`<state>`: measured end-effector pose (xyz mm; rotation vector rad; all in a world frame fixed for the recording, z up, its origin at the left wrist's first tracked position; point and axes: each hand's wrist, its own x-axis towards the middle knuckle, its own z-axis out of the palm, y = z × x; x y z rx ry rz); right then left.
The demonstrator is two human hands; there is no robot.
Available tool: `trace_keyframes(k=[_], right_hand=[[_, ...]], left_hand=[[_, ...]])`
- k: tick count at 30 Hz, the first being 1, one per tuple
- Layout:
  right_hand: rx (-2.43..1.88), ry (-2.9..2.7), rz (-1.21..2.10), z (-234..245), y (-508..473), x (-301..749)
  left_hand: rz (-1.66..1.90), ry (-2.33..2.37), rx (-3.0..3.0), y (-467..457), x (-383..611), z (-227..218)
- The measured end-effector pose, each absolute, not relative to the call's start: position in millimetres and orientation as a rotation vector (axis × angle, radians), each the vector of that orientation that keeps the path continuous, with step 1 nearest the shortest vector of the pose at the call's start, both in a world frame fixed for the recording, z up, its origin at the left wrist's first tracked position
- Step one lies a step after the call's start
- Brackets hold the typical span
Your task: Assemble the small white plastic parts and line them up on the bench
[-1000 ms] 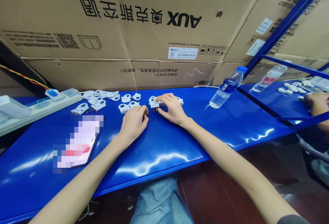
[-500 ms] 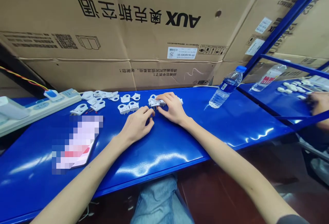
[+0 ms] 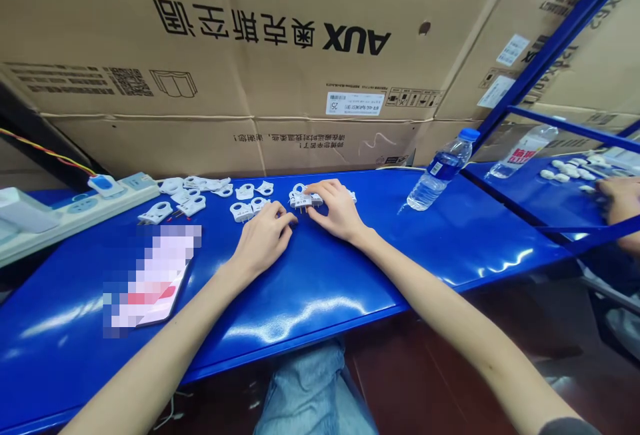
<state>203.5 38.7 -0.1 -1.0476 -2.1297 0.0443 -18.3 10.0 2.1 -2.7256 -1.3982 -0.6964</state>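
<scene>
Blue worktop [image 3: 350, 275] at frame centre: right hand [image 3: 339, 212] pins a white plug part [image 3: 303, 200] steady; left hand [image 3: 263, 238], curled, pinches beside it.

The table [image 3: 310, 288] is glossy deep blue, with white shine marks. The small plastic parts [image 3: 245, 208] in the middle of the frame are white. The power strip [image 3: 75, 212] at the left is pale grey-white with light blue sockets. The cardboard boxes [image 3: 280, 68] at the top are brown with black print. The water bottle [image 3: 440, 168] at the right is clear with a blue cap and blue label
</scene>
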Motion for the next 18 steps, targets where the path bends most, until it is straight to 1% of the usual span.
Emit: trace_keyframes(k=[13,18], right_hand=[[-0.987,-2.114,0.010,-2.1,40.6,204.2],[-0.983,-2.113,0.009,-2.2,40.7,203.8]], left_hand=[[-0.709,-1.379,-2.692,11.3,-17.7,-0.4],[-0.773,-1.357,-2.690,10.9,-17.4,0.2]])
